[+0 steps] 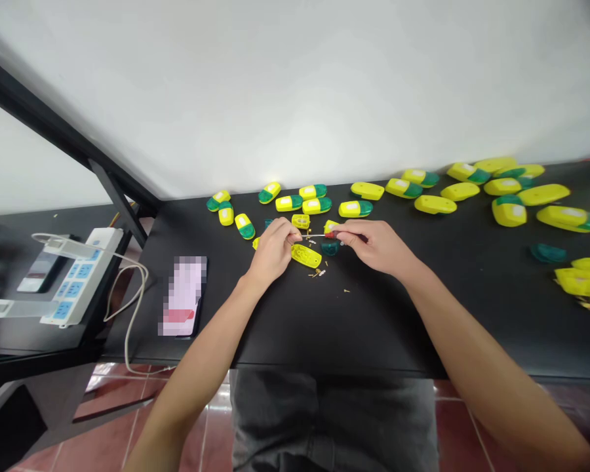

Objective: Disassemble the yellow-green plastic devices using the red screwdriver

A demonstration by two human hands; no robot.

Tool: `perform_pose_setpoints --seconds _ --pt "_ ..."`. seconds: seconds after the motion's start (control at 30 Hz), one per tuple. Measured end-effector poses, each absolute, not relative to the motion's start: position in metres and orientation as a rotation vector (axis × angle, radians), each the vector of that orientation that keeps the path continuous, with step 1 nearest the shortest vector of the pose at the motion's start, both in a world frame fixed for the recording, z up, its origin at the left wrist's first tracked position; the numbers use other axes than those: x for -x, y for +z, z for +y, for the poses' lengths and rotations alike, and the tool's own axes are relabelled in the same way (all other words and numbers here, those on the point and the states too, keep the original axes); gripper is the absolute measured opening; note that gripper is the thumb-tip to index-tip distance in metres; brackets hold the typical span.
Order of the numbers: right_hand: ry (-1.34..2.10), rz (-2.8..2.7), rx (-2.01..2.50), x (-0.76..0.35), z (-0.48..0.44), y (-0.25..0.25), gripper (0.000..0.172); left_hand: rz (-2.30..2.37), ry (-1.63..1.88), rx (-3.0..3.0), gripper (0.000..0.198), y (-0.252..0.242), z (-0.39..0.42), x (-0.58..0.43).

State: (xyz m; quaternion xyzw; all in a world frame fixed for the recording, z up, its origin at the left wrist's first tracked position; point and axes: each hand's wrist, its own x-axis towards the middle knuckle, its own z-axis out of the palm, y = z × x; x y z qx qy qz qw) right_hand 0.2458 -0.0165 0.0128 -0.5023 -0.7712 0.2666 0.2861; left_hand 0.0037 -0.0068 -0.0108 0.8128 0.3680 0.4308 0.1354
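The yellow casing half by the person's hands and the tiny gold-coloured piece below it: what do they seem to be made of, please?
The yellow casing half looks like moulded plastic: glossy, evenly coloured, with formed bosses inside. The tiny gold-coloured piece looks like brass or plated metal from its metallic tint, though it is too small to be sure.

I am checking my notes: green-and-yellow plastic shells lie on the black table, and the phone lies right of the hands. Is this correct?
Not quite: the head view shows the phone left of the left hand and right hand. The shells on the black table stand as you wrote.
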Motion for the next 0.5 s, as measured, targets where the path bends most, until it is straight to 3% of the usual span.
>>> perform_pose_setpoints --seconds 0.23,0.37,0.5 --pt "0.697 -1.955 1.302 -0.243 -0.020 0.018 0.034 1.081 1.314 -2.193 0.016 -0.005 -0.006 -0.003" --pt "0.815 -1.974 1.357 -0.247 -0.020 0.021 0.040 1.059 1.299 -2.202 0.025 -0.002 -0.005 -0.001" --pt "0.858 -1.872 1.308 -0.252 -0.020 0.021 0.032 1.058 1.234 -2.231 0.031 -0.003 -0.005 -0.001"
